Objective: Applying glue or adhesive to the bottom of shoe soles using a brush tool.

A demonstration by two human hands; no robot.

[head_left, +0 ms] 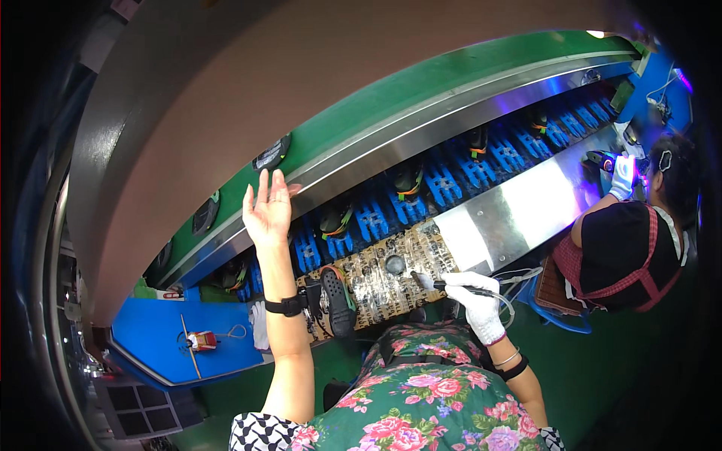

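My left hand (267,214), bare, reaches up over the metal rail with its fingers stretched out. Its fingertips are just below a dark shoe sole (271,152) on the green conveyor belt (233,194); whether they touch cannot be told. In a white glove, my right hand (475,301) is closed around a brush (429,282) with a flat pale tip and dark handle. A thin pale tube or cord (513,304) loops beside that hand. Black shoes (338,302) stand on the tape-covered bench (368,282), right of my left forearm. Near the brush sits a small round dish (395,264).
Blue slotted holders (444,186) carry several dark shoes (408,182) along a lower line. A metal plate (519,214) continues the bench rightward. At right, a co-worker (628,248) in white gloves handles a shoe. A blue table (154,338) stands at left.
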